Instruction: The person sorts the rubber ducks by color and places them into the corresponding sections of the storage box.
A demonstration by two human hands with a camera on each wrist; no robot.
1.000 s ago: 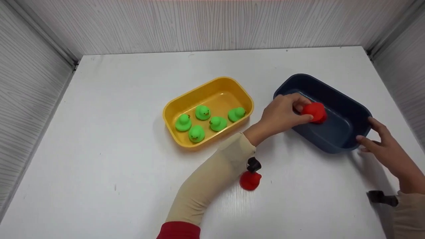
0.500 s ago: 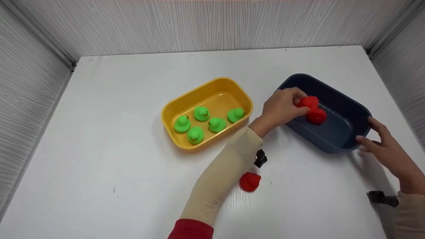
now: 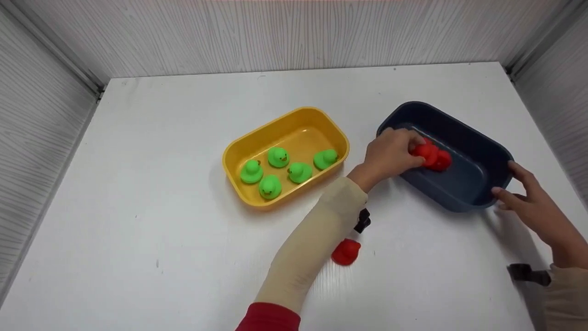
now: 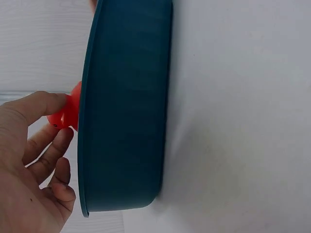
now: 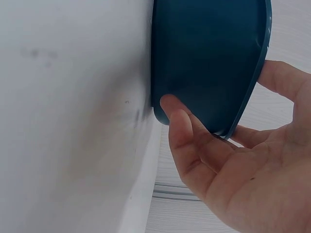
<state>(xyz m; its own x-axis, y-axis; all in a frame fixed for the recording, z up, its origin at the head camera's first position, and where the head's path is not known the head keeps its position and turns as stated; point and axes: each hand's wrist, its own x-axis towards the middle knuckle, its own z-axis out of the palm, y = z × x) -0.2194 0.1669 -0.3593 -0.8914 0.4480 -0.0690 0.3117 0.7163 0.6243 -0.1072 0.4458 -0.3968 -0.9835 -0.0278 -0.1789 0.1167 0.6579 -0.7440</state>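
My left hand point(image 3: 413, 148) reaches over the near left rim of a dark blue tub point(image 3: 464, 126) and pinches a red duck point(image 3: 426, 152) low inside it. This duck touches a second red duck point(image 3: 443, 160) that lies in the tub. In the left wrist view my thumb and forefinger point(image 4: 51, 102) close on the red duck point(image 4: 68, 114) behind the tub wall point(image 4: 126, 97). My right hand point(image 3: 504, 178) rests against the tub's near right corner, thumb along the end rim and straight fingers point(image 5: 182, 131) on the outer wall point(image 5: 204, 58). A third red duck point(image 3: 346, 252) lies on the table by my left forearm.
A yellow tub point(image 3: 294, 115) left of the blue one holds several green ducks point(image 3: 278, 156). The white table point(image 3: 161, 207) is walled by grey panels at the back and both sides. Black camera mounts show at my left wrist point(image 3: 362, 220) and right wrist point(image 3: 528, 274).
My left hand has brought its red duck down into the blue tub, next to the red duck lying there. The right hand has stayed at the tub's corner.
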